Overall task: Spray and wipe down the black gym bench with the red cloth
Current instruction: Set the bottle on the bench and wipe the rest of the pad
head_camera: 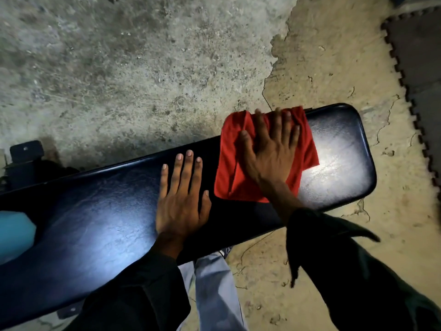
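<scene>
Dark sleeves (143, 290) lead to two hands on the glossy black padded counter (95, 223). Left hand (181, 201), fingers flat and spread, braces mid-counter. Right hand (269, 149), likewise flat, presses the crumpled red cloth (229, 168) near the counter's right end. Risk: bunched folds may skip patches, or the cloth may slip off the far edge.

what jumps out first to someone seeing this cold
The red cloth stands out, pressed flat by the right hand near the right end of the black bench. The left hand rests flat beside it, mid-bench. A blue object sits at the far left edge.
</scene>
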